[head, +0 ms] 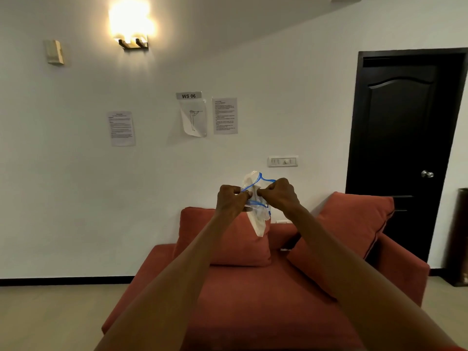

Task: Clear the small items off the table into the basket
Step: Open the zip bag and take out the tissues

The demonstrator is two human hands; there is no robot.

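Observation:
Both my arms are stretched out in front of me at chest height. My left hand (231, 198) and my right hand (278, 195) each pinch a clear plastic bag with blue edging (258, 219), held up between them. The bag hangs crumpled, its lower part dangling below my hands. Neither a table nor a basket is in view.
A red sofa (253, 300) with two cushions (349, 236) stands straight ahead against a white wall. A dark door (402, 148) is at the right, with a dark bin (459, 236) beside it. Papers and a lit lamp (131, 26) hang on the wall.

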